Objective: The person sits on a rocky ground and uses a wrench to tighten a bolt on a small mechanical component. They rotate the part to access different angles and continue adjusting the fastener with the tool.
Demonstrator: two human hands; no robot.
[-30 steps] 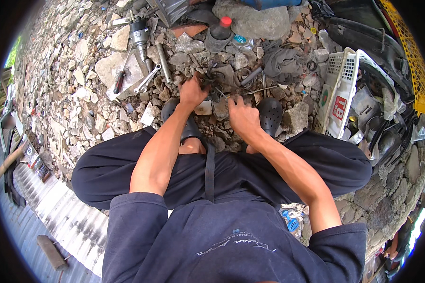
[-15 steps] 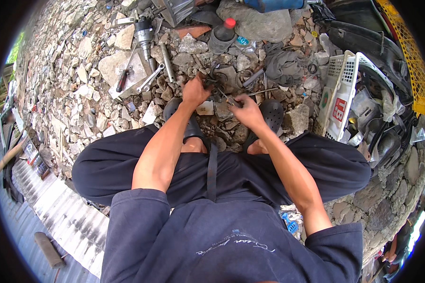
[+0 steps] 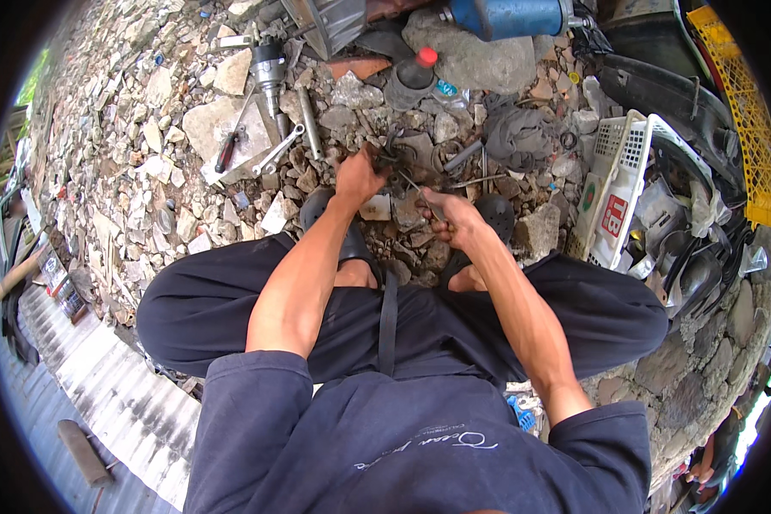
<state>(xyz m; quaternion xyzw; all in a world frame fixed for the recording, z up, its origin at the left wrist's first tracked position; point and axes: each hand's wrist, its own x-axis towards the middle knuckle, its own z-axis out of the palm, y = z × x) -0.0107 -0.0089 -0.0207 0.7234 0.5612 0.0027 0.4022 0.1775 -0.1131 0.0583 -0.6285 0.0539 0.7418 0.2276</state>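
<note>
tool: metal shaft | wrench: shiny metal | crate: smooth plastic | rag: matt cloth | trousers: matt cloth | rock: rough stone (matt, too)

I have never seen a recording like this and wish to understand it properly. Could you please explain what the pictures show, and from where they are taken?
There is no machine here, only a person's two bare hands. A wide fisheye camera on the person's head looks down, so straight edges bend near the rim.

The right hand holds a thin metal rod that points toward the left hand. The left hand is at some dark parts; its exact grip is hidden.

The surface is stony ground. Toward the left lie a screwdriver and a wrench; farther ahead is a bottle with a red cap. A white basket is at the right.
</note>
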